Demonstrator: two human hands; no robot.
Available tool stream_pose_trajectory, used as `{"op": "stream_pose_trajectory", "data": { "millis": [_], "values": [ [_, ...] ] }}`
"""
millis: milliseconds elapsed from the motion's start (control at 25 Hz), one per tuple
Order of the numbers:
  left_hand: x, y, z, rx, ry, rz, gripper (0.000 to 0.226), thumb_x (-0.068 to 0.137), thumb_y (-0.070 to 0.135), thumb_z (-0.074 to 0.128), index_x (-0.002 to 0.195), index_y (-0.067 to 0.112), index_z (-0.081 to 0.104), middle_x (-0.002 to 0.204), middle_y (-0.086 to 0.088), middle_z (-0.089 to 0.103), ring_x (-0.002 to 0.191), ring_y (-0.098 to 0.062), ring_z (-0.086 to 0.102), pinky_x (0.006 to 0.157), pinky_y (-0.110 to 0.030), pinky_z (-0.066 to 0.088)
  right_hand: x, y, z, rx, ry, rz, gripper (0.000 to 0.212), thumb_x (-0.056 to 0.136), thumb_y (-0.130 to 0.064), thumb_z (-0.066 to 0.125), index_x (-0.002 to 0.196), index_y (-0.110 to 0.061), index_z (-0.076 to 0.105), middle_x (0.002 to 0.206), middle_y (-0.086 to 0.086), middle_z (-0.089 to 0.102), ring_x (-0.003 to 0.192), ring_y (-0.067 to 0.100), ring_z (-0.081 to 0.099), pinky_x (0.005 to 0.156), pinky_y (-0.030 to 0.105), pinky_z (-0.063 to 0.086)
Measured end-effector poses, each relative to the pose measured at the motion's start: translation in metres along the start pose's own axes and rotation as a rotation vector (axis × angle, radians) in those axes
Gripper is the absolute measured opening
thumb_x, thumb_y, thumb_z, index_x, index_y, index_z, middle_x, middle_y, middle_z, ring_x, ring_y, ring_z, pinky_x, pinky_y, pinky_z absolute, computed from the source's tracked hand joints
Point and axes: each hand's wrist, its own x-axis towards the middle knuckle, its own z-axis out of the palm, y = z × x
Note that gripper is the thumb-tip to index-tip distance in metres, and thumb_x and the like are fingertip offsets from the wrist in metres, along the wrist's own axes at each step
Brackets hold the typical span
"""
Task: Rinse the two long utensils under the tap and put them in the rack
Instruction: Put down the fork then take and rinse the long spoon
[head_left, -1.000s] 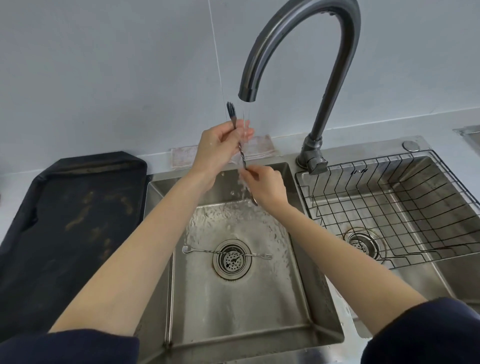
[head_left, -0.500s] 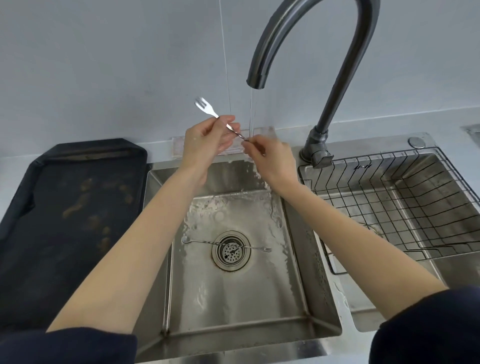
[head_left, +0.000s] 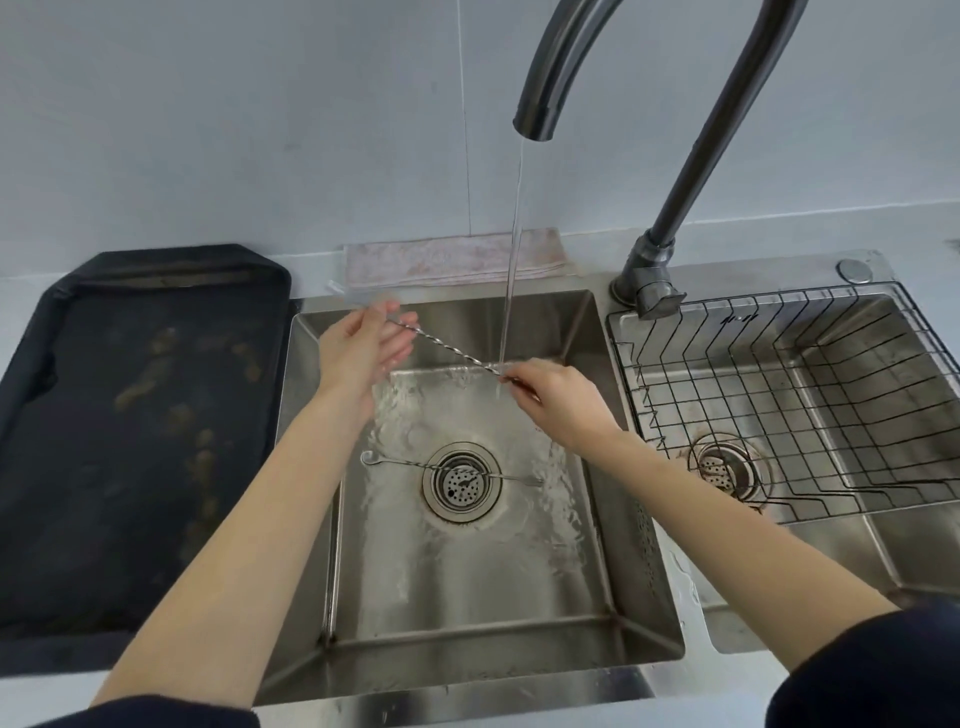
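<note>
A long twisted metal utensil (head_left: 447, 349) stretches nearly level over the left sink basin (head_left: 582, 322). My right hand (head_left: 553, 397) pinches its right end just under the thin stream of water from the dark tap (head_left: 537, 117). My left hand (head_left: 363, 348) is at its left end with fingers loosely spread; the utensil's tip lies against the fingers. A second long twisted utensil (head_left: 405, 464) lies flat on the basin floor across the drain (head_left: 461, 480), its small spoon end to the left. The black wire rack (head_left: 769, 395) sits in the right basin.
A dark tray (head_left: 140, 415) with brownish stains lies on the counter to the left of the sink. A folded pinkish cloth (head_left: 447, 260) rests behind the left basin by the wall. Water runs over the basin floor.
Both hands have dropped lower into the basin. The held utensil went from upright, to tilted with its fork end up left, to nearly level. The left hand's grip has loosened.
</note>
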Motion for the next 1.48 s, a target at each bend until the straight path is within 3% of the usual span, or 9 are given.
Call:
{"op": "stream_pose_trajectory", "data": {
  "millis": [280,440,560,640,760,840,1040,1280,1480],
  "values": [
    [0.016,-0.061,-0.029,-0.105,0.143,-0.254,0.011,0.094,0.016,0.048,0.086,0.012,0.054,0.062,0.005,0.074,0.077,-0.005,0.068,0.083,-0.026,0.054,-0.01,0.034,0.033,-0.03,-0.169,0.136,0.025,0.094,-0.026,0.049,0.106,-0.01,0.063,0.103,0.01,0.065,0.095,0.031,0.061,0.078,0.039,0.049],
    [0.022,-0.107,-0.044,-0.169,0.123,-0.487,0.033,0.095,0.011,0.044,0.125,-0.003,0.044,0.099,-0.007,0.072,0.088,-0.013,0.066,0.092,-0.03,0.046,-0.01,0.044,0.058,-0.066,-0.283,0.194,0.026,0.094,-0.023,0.05,0.111,-0.008,0.062,0.112,0.012,0.055,0.102,0.029,0.056,0.08,0.038,0.047],
    [0.022,-0.135,-0.05,-0.213,0.121,-0.638,0.029,0.095,0.009,0.043,0.122,-0.002,0.047,0.132,-0.014,0.053,0.115,-0.021,0.056,0.094,-0.033,0.042,-0.012,0.052,0.075,-0.122,-0.342,0.222,0.025,0.093,-0.021,0.052,0.11,-0.007,0.063,0.112,0.013,0.054,0.104,0.029,0.054,0.084,0.039,0.046],
    [0.022,-0.15,-0.054,-0.239,0.149,-0.734,0.013,0.094,0.005,0.044,0.096,0.002,0.056,0.117,-0.013,0.061,0.091,-0.018,0.065,0.097,-0.034,0.039,-0.013,0.055,0.083,-0.118,-0.38,0.245,0.025,0.093,-0.02,0.052,0.11,-0.007,0.063,0.112,0.014,0.054,0.105,0.03,0.053,0.085,0.039,0.046],
    [0.026,-0.171,-0.061,-0.222,0.213,-0.807,0.021,0.093,0.003,0.046,0.073,0.007,0.051,0.051,-0.002,0.071,0.042,-0.009,0.066,0.104,-0.033,0.038,-0.014,0.059,0.091,-0.121,-0.42,0.256,0.025,0.093,-0.019,0.051,0.112,-0.006,0.061,0.113,0.014,0.053,0.104,0.03,0.054,0.083,0.038,0.046],
    [0.026,-0.18,-0.062,-0.197,0.222,-0.835,0.023,0.093,0.003,0.045,0.071,0.006,0.051,0.045,-0.003,0.068,0.04,-0.011,0.065,0.106,-0.033,0.037,-0.014,0.061,0.095,-0.125,-0.423,0.265,0.025,0.093,-0.018,0.05,0.114,-0.007,0.061,0.115,0.013,0.054,0.105,0.031,0.054,0.085,0.038,0.046],
    [0.024,-0.191,-0.06,-0.147,0.212,-0.868,0.022,0.093,0.007,0.046,0.072,0.007,0.053,0.109,-0.01,0.054,0.07,-0.013,0.054,0.091,-0.033,0.043,-0.013,0.067,0.102,-0.112,-0.434,0.275,0.024,0.092,-0.014,0.05,0.112,-0.008,0.063,0.116,0.013,0.054,0.109,0.029,0.052,0.088,0.041,0.048],
    [0.02,-0.193,-0.064,-0.097,0.153,-0.927,0.015,0.091,0.009,0.05,0.078,0.01,0.057,0.067,-0.002,0.071,0.074,-0.012,0.058,0.066,-0.022,0.046,-0.016,0.067,0.105,-0.173,-0.421,0.284,0.026,0.093,-0.014,0.048,0.114,-0.013,0.063,0.117,0.01,0.056,0.112,0.028,0.052,0.09,0.038,0.044],
    [0.014,-0.18,-0.063,0.003,0.065,-0.863,0.012,0.093,0.008,0.046,0.09,0.01,0.057,0.085,0.0,0.06,0.076,-0.009,0.056,0.074,-0.023,0.044,-0.018,0.06,0.093,-0.224,-0.419,0.276,0.028,0.093,-0.018,0.048,0.118,-0.016,0.06,0.122,0.006,0.058,0.115,0.026,0.053,0.095,0.037,0.042]
  ]
}}
